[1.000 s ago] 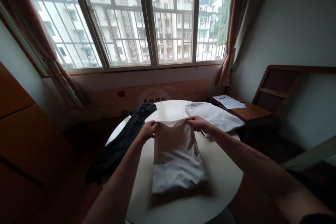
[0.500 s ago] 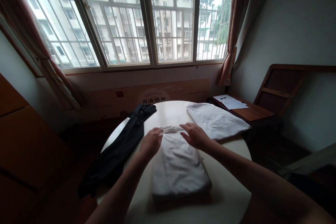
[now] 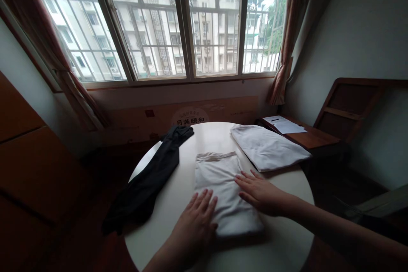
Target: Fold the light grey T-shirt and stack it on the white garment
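Observation:
A folded white garment (image 3: 219, 178) lies flat on the round white table (image 3: 165, 229), its collar-like edge at the far end. My left hand (image 3: 199, 219) rests flat over its near left side, fingers stretched out. On its right edge lies my right hand (image 3: 259, 191), fingers extended and slightly spread. Neither hand grips the cloth. Light wrinkles cross the garment, and my left hand hides part of its left side.
A dark garment (image 3: 153, 174) stretches along the table's left side, hanging over the edge. Another white folded garment (image 3: 267, 146) lies at the back right. Beyond it, papers (image 3: 285, 124) rest on a wooden chair seat (image 3: 318, 138). A barred window (image 3: 213, 25) is ahead.
Both hands have left the garment's far edge and come back toward me. The left now lies on the near left side, the right on the right edge. The view has shifted slightly.

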